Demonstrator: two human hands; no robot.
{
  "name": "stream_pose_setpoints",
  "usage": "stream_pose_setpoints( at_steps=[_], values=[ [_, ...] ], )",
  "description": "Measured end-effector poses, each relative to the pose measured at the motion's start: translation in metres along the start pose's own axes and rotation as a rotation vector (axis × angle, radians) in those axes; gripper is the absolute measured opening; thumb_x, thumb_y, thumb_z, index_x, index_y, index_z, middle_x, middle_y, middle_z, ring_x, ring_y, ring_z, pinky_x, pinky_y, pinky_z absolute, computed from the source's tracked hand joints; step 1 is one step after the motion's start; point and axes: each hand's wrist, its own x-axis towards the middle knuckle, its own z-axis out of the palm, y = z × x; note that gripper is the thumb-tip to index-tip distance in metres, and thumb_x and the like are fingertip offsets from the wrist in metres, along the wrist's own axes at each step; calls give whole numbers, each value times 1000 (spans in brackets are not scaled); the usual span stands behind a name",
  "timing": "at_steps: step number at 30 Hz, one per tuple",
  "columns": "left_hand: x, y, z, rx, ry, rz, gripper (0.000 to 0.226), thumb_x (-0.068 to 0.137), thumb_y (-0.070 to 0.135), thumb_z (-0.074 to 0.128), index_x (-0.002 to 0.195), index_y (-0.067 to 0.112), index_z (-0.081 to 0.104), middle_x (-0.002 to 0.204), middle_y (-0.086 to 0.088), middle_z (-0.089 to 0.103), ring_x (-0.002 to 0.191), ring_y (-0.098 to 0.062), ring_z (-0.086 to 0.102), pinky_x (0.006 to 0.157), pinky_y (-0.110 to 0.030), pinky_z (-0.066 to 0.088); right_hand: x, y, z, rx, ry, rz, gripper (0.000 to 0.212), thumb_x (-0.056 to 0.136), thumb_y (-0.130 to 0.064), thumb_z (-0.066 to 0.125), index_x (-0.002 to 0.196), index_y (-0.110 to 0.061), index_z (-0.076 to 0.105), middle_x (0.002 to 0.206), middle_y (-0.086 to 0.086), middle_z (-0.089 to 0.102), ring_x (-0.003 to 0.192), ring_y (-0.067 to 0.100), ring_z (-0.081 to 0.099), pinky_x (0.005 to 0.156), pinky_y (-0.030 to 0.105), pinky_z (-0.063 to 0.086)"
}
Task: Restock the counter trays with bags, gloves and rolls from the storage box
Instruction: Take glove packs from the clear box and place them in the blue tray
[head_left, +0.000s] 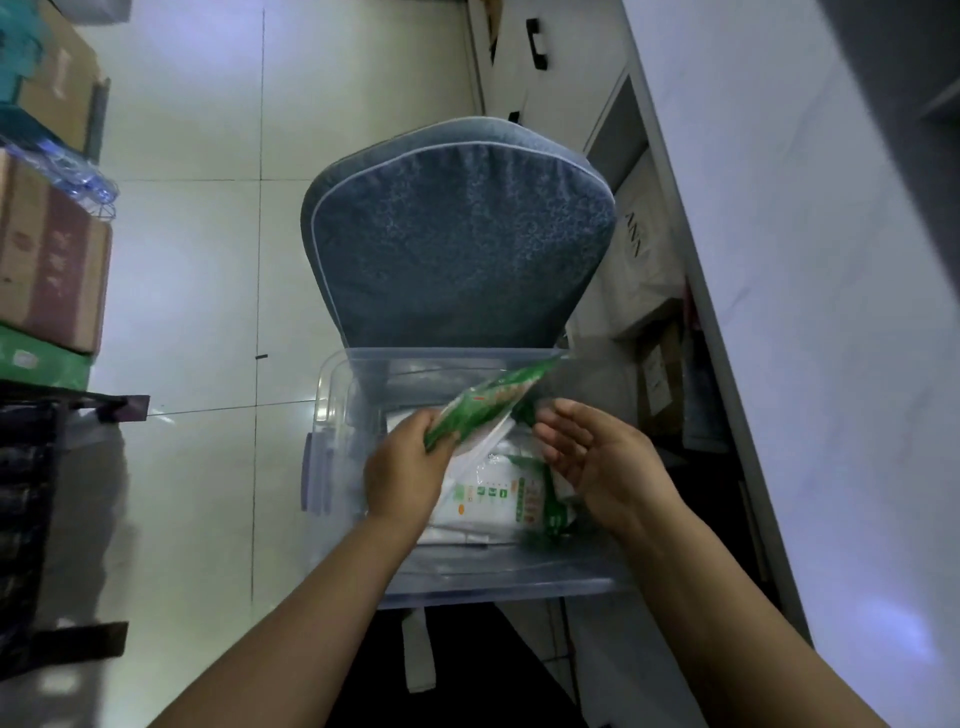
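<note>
The clear storage box (332, 415) sat on a chair, with the chair's blue cushioned back (457, 244) rising just beyond the box's far rim. Above the open top of the box, the left hand (402, 470) gripped a green packet (483, 402) by its lower end, fingers curled round it; the packet slanted up toward the box's far right corner, its upper tip about level with the rim there. The right hand (597, 457) hovered over the right half of the box, palm turned inward and fingers relaxed and spread, holding nothing, its fingertips just beside the packet but not plainly touching it. On the box floor lay flat white packs with green print (488, 499), and against the right wall a few smaller green packets (556, 514) — blurred, so their number could not be told. To the left of the box lay a broad stretch of pale tiled floor (197, 260), open as far as the stacked cardboard cartons (47, 270) well away on that side. To the right there was little room: the white worktop (805, 260) ran close along that side, its long edge passing near the box's right wall, with white bags and cartons (639, 270) crowded beneath it.
</note>
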Motion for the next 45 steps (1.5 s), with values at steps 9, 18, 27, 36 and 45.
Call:
stream_pose_setpoints(
  at_steps=[9, 18, 27, 36, 45],
  values=[
    [1, -46, -27, 101, 99, -209, 14, 82, 38, 62, 84, 24, 61, 68, -1, 65, 64, -25, 60, 57, -35, 48, 129, 77, -53, -637, 226, 160, 9, 88, -6, 56, 79, -4, 58, 75, 16, 61, 60, 22, 56, 55, 31, 52],
    [-1, -59, -25, 200, 107, -232, 13, 85, 35, 58, 77, 27, 53, 62, 3, 58, 59, -16, 53, 48, -24, 34, 195, 125, -54, -1619, -72, -170, 35, 90, -15, 52, 124, -9, 51, 121, 17, 58, 106, 32, 56, 91, 38, 46],
    [1, -41, -32, 174, 111, -206, 15, 88, 34, 55, 88, 20, 59, 75, -3, 65, 67, -25, 57, 59, -38, 47, 162, 125, -52, -2053, -63, -350, 23, 92, -18, 46, 97, -17, 68, 107, 6, 68, 97, 25, 61, 92, 33, 36],
    [-4, -21, -74, 150, 29, -117, 16, 87, 33, 56, 76, 21, 54, 56, 0, 55, 56, -16, 52, 51, -28, 37, 51, 58, -50, -2132, 91, -835, 26, 31, -10, 85, 40, -17, 61, 48, 4, 58, 49, 25, 54, 51, 29, 41],
    [-7, 2, -113, 110, -45, 32, 18, 86, 31, 57, 73, 19, 54, 61, -3, 60, 59, -25, 55, 52, -33, 41, -57, 20, -49, -1849, 520, -1437, 12, 74, -27, 62, 75, -24, 74, 55, -1, 62, 56, 28, 57, 54, 32, 36]
  ],
)
